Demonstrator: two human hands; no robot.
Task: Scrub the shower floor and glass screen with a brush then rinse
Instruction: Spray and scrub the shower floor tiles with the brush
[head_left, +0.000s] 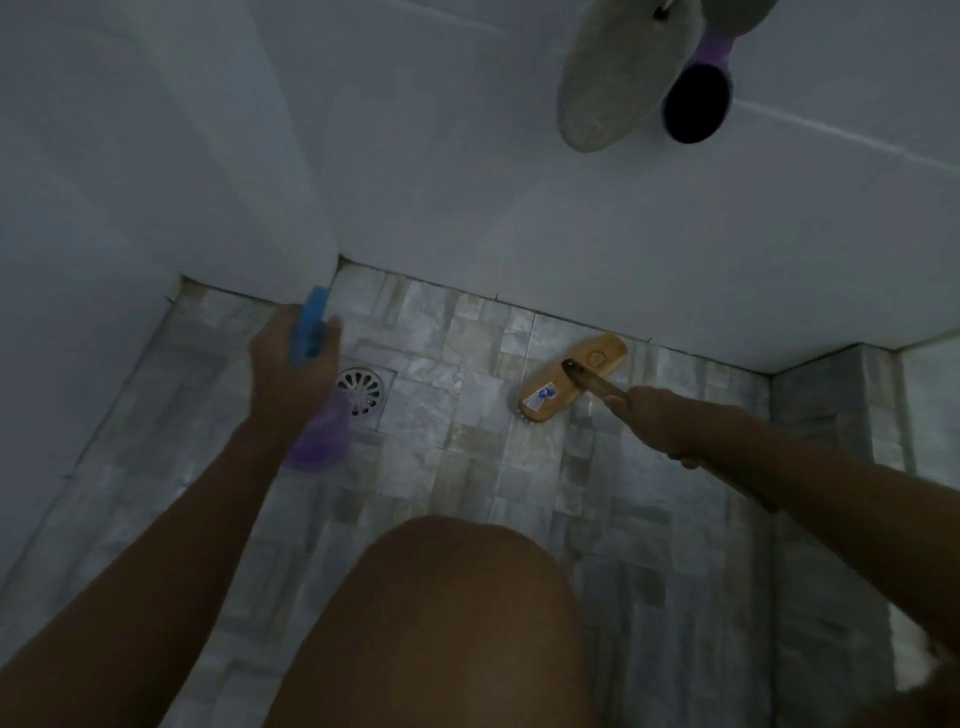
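A wooden scrub brush (571, 375) with a white and blue sticker rests bristles down on the tiled shower floor (467, 467), close to the back wall. My right hand (660, 421) grips its dark long handle. My left hand (291, 374) holds a spray bottle (319, 431) with a blue trigger head and purple liquid, raised above the floor just left of the round metal drain (361, 391). The picture is dim and the left hand is blurred. No glass screen is visible.
White tiled walls (467, 208) meet at the far left corner. A grey pumice-like pad (608, 83) and a purple-handled brush (698, 104) hang on the back wall above. My bare knee (441, 623) fills the bottom centre. A raised tiled ledge (831, 405) stands at right.
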